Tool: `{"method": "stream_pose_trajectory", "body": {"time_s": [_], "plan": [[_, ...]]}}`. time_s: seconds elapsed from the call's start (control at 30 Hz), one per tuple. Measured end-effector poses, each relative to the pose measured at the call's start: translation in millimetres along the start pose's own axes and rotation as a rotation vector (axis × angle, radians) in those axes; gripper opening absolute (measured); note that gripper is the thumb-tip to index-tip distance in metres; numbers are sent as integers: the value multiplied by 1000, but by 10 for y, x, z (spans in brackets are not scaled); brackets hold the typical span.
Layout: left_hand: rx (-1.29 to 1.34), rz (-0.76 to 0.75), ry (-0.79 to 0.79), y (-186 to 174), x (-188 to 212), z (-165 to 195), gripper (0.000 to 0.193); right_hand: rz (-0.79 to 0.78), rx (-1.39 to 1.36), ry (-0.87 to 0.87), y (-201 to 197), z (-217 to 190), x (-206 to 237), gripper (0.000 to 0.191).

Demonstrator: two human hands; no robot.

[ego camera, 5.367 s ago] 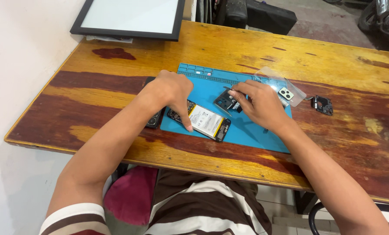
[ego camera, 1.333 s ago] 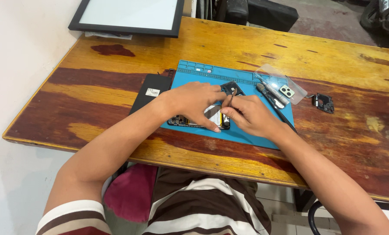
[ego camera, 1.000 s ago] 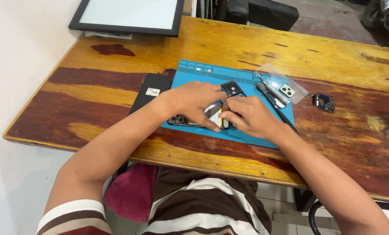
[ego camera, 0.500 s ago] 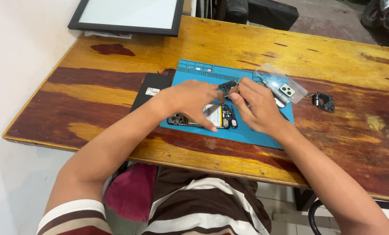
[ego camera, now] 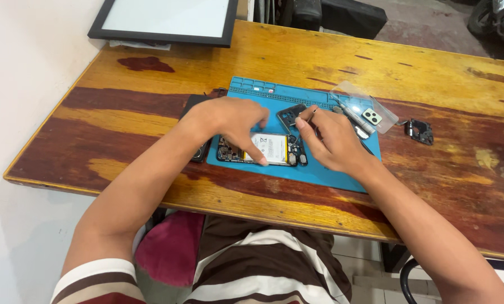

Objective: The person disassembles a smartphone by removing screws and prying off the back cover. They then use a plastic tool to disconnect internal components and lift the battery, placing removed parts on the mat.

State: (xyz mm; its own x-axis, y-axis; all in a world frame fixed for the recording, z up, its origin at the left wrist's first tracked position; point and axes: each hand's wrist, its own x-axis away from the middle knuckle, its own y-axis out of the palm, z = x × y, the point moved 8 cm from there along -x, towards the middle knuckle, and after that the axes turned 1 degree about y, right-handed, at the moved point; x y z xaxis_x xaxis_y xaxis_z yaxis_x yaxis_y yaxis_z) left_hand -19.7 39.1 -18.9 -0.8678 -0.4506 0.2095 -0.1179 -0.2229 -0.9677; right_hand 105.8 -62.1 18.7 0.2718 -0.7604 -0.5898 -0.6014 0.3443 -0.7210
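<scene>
Sitting at the near edge of a worn wooden table [ego camera: 150, 112], a person in a brown-and-white striped shirt [ego camera: 252, 270] reaches both bare arms forward over a blue work mat [ego camera: 342, 169]. On the near part of that mat lies an opened phone [ego camera: 260, 151], its white battery and dark circuit parts showing. The left hand [ego camera: 229, 121] rests on the phone's left end, fingers spread apart, with one fingertip pressing down on the near edge beside the battery. Just right of it, the right hand [ego camera: 331, 138] hovers over the phone's right end, its thumb and forefinger pinched together on a thin metal tool [ego camera: 310, 115] that points away toward a small dark plastic frame [ego camera: 290, 114] lying on the mat. Farther right, at the mat's far corner, a clear plastic sheet [ego camera: 359, 101] holds a small pale camera piece [ego camera: 371, 116], and a dark part [ego camera: 420, 130] sits on the bare wood beyond. At the far left edge lies a black-framed panel [ego camera: 167, 19].
</scene>
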Motion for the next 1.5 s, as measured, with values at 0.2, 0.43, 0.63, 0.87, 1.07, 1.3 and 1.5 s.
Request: {"method": "stream_pose_trajectory", "body": {"time_s": [0.2,0.43,0.63,0.87,1.07,1.3,1.5], "plan": [[4,178,304,-22,-54,310,89,103,-4,-59,-109,37,-25,10],[24,136,258,14,-100,286,89,246,186,-169,-316,-71,-31,31],[14,134,251,2,-94,285,86,113,-170,-138,-325,-137,-87,75],[26,131,248,2,-66,251,86,77,-90,237,-139,322,-102,10],[21,116,230,19,-87,240,87,-134,13,444,-21,588,-70,30],[-13,114,227,51,-94,239,88,-353,68,346,-67,550,-78,21],[1,82,179,75,-108,213,89,-685,64,494,-20,693,77,25]]}}
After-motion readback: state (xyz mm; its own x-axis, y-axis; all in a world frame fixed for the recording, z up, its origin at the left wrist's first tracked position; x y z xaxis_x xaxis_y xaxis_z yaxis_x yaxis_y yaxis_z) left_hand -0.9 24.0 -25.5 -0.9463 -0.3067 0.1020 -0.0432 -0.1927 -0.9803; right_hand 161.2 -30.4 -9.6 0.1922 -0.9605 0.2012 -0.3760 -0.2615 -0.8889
